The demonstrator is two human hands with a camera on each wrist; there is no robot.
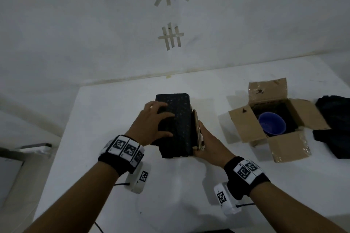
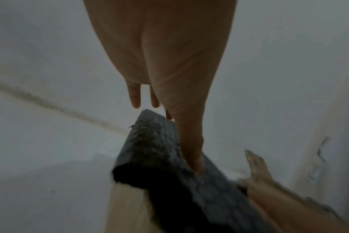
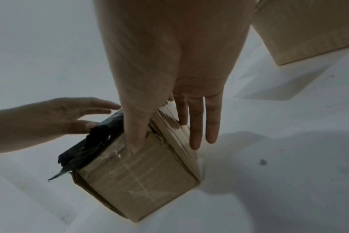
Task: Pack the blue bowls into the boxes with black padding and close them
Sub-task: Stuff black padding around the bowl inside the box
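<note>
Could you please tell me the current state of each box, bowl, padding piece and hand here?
Centre box: unclosed, right flap upright.
Black padding: lying over centre box's top.
Right box: open, four flaps spread.
Blue bowl: upright inside right box.
Left hand: flat, pressing black padding.
Right hand: flat against centre box's flap.
Spare padding: heaped on table.

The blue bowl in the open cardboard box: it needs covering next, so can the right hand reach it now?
Probably yes. The blue bowl lies uncovered in the open brown cardboard box, flaps spread, on the right hand's side, only white table between. That hand presses the black-padded box.
</note>
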